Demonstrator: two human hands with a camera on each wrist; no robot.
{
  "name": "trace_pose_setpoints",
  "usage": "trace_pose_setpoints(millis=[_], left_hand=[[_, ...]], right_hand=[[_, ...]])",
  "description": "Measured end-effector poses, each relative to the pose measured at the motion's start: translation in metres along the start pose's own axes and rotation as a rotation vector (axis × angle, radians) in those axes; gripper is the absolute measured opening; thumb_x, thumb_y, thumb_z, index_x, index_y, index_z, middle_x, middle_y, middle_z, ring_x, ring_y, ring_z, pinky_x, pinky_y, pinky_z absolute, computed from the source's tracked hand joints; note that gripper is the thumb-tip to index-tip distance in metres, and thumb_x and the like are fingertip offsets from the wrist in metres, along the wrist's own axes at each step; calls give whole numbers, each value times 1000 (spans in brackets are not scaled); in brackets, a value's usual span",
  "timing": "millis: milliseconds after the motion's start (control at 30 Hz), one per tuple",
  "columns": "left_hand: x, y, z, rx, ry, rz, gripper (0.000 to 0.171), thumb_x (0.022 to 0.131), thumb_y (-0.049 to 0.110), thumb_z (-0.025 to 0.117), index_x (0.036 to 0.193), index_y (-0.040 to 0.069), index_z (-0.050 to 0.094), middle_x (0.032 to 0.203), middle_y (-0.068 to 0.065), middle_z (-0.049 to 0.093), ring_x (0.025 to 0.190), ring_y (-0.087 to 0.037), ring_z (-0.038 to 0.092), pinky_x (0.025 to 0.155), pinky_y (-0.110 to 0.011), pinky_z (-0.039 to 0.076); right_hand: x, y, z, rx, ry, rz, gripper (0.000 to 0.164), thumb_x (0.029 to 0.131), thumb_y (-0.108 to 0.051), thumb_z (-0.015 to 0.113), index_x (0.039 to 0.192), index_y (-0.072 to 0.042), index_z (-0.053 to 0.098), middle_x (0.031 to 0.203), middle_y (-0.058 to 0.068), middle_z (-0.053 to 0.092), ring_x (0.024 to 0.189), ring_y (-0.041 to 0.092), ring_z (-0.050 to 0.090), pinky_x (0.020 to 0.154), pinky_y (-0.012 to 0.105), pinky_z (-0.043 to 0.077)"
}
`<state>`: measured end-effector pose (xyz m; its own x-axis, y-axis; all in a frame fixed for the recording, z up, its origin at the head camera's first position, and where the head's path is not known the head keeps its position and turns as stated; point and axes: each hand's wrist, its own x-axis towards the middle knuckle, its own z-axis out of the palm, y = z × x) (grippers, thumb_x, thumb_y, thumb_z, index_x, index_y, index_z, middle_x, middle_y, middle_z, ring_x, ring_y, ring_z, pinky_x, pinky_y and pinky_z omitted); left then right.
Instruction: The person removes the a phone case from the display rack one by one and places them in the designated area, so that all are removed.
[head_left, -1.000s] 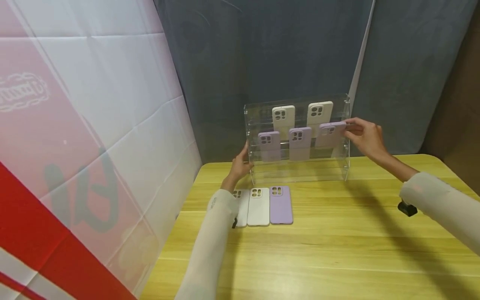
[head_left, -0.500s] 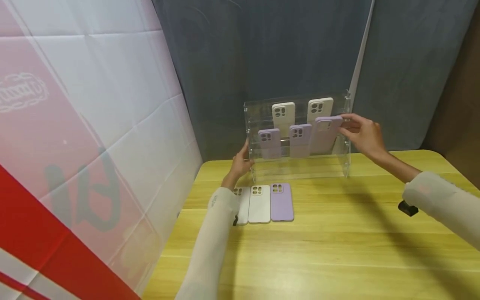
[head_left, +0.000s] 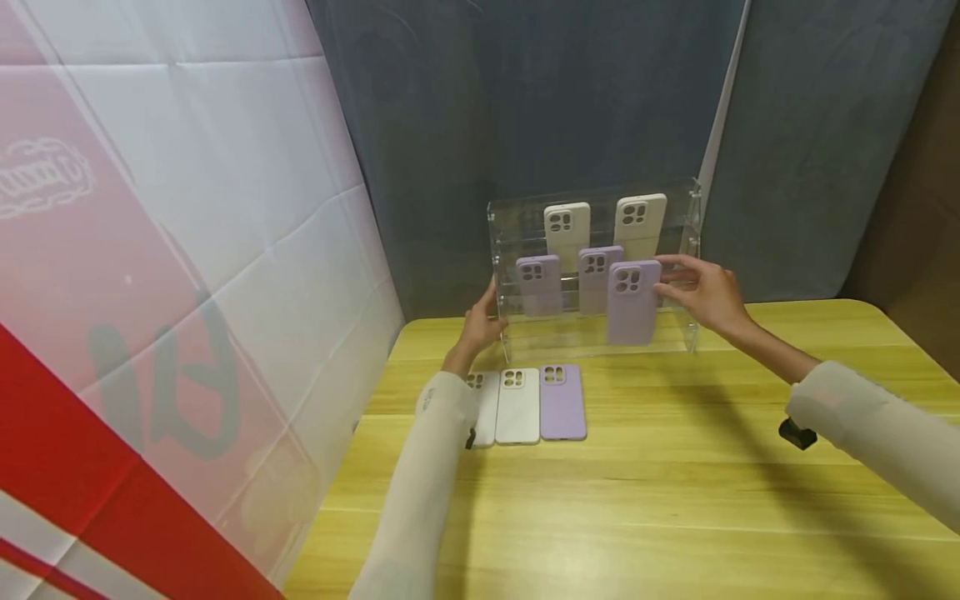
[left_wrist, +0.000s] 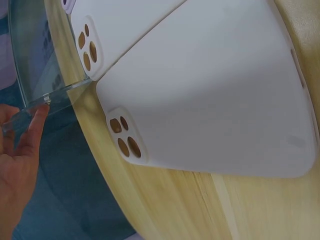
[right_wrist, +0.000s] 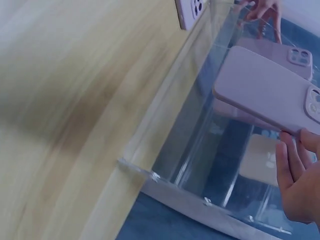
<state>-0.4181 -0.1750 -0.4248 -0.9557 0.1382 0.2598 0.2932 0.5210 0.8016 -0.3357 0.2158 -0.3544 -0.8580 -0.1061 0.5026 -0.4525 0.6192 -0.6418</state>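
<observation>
My right hand (head_left: 708, 296) pinches a light purple phone case (head_left: 633, 304) by its side edge, in front of the clear acrylic display stand (head_left: 525, 342). Its camera cutouts are at the top, facing me. In the right wrist view, thumb and fingertips meet at the edge of that purple case (right_wrist: 265, 90). At the stand's left side, my left hand (head_left: 480, 329) grips the side panel; the left wrist view shows the fingers of this hand (left_wrist: 22, 160) on both sides of the clear panel. Two purple cases (head_left: 538, 287) and two white cases (head_left: 567, 225) stand in the rack's tiers.
On the wooden table (head_left: 637, 500) before the stand lie two white cases (head_left: 517, 408) and a purple case (head_left: 562, 404) in a row, the leftmost partly behind my left sleeve. A grey curtain (head_left: 600, 100) hangs behind; a printed cloth (head_left: 285, 233) is at left.
My right hand has lifted the purple case out of the stand's middle tier at right and brought it forward, down and slightly left. The left hand has stayed at the panel.
</observation>
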Motion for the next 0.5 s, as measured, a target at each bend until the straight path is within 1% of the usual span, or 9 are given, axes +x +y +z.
trace_pose_setpoints(millis=[100,167,233,333,400,500], left_hand=[[1,0,1,6,-4,0,101,90,-13,64,167,33,18,159,-16,44,125,-42,63,82,-39,66],[1,0,1,8,-8,4,101,90,-13,64,167,33,17,160,-16,43,129,-41,61,92,-42,63],[2,1,2,3,-12,10,102,90,-15,64,167,32,16,160,-17,42,132,-42,58,98,-44,60],[2,2,2,-4,-12,12,102,90,-16,63,167,32,16,160,-18,42,132,-44,57,98,-45,61],[2,3,2,-8,-10,11,103,90,-16,63,167,32,16,160,-19,42,130,-45,59,93,-44,63],[3,3,4,-7,-7,4,102,90,-16,63,167,33,17,159,-19,43,126,-46,61,84,-41,66]], right_hand=[[-4,3,8,22,-31,19,46,94,-12,78,138,-7,66,118,23,74,98,40,75,64,7,52],[-7,6,13,46,-51,28,46,94,-11,78,138,-7,66,118,23,74,97,40,75,65,12,57],[-10,8,19,74,-70,28,47,94,-11,78,139,-6,65,118,23,74,96,39,76,66,15,60],[-14,12,27,127,-97,17,48,93,-8,77,139,-4,64,117,25,74,94,40,76,66,17,61],[-17,14,32,144,-109,8,48,93,-7,78,139,-3,64,115,25,74,93,40,76,63,16,60],[-22,17,38,157,-123,9,47,92,-7,78,137,-2,65,114,26,74,94,40,76,62,16,58]])
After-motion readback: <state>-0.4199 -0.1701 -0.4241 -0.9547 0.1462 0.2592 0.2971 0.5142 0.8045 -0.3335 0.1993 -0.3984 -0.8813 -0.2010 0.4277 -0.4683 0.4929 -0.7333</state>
